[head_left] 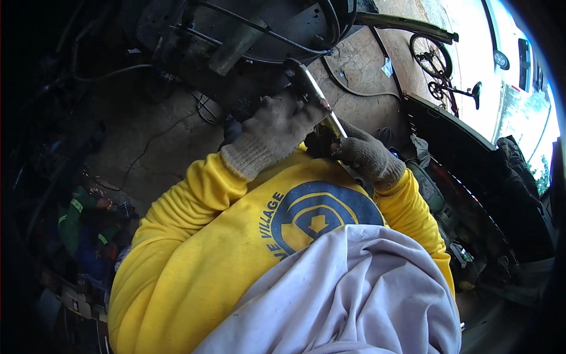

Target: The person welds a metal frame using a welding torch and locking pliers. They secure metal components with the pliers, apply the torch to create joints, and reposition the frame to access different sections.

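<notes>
Gripping the shiny bar (314,87), left hand (272,128) closed; right hand (367,156) at its near end, closure cannot be told. Bar slants ahead of the yellow shirt (200,242), far end near dark metalwork (292,30); two-handed hold presumably steadies it.

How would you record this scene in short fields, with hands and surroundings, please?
Left hand: gloved, fingers on a silver bar
Right hand: gloved, by the bar's lower end; exact grip unclear
Bar: slanted, dark at its upper end
Clothing: yellow sweatshirt, pale cloth over it
Ahead: dark metal assembly; bicycle at upper right
Far left: another person's green sleeve, dim
</notes>
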`<act>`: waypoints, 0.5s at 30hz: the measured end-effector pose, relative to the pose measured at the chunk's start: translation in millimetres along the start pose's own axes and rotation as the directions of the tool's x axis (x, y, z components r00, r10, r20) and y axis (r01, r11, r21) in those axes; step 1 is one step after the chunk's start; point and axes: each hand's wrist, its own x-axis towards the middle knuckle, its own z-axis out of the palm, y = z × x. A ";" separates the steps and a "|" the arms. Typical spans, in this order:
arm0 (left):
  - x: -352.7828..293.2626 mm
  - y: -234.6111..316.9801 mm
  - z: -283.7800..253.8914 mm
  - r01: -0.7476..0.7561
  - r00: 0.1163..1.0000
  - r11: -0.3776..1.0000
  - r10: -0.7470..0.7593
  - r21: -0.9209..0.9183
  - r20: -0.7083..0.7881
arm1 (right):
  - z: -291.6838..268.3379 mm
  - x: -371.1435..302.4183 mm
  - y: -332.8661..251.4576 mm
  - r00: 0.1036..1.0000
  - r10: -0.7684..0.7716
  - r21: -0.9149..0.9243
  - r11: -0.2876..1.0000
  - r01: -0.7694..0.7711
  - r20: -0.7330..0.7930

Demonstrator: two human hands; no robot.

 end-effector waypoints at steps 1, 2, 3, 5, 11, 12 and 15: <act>1.7 -3.6 2.5 -0.066 0.998 0.996 0.066 0.066 0.012 | 1.2 2.4 -7.4 0.980 0.196 0.198 0.961 -0.195 0.012; 3.3 -7.8 3.9 -0.132 0.991 0.982 0.131 0.134 0.018 | 4.0 5.5 -14.1 0.923 0.377 0.379 0.846 -0.375 0.071; 7.9 -5.6 12.3 -0.061 0.994 0.984 0.045 -0.168 -0.097 | 7.9 6.5 -17.3 0.924 0.375 0.383 0.844 -0.375 0.078; 15.1 -12.4 18.7 -0.025 0.981 0.888 -0.066 -0.459 -0.183 | 14.1 6.0 -24.0 0.919 0.392 0.375 0.846 -0.379 0.045; 25.3 -4.2 25.7 0.419 0.907 0.801 -0.391 -0.428 0.155 | 15.1 6.5 -18.7 0.954 0.296 0.157 0.945 -0.286 -0.043; 21.6 29.0 4.9 0.447 0.894 0.813 -0.411 -0.374 0.177 | 15.2 5.1 -20.3 0.954 0.295 0.169 0.944 -0.283 -0.053; 15.5 34.0 2.1 0.334 0.943 0.866 -0.305 -0.373 0.135 | 15.9 5.9 -36.3 0.869 0.495 0.382 0.806 -0.453 -0.016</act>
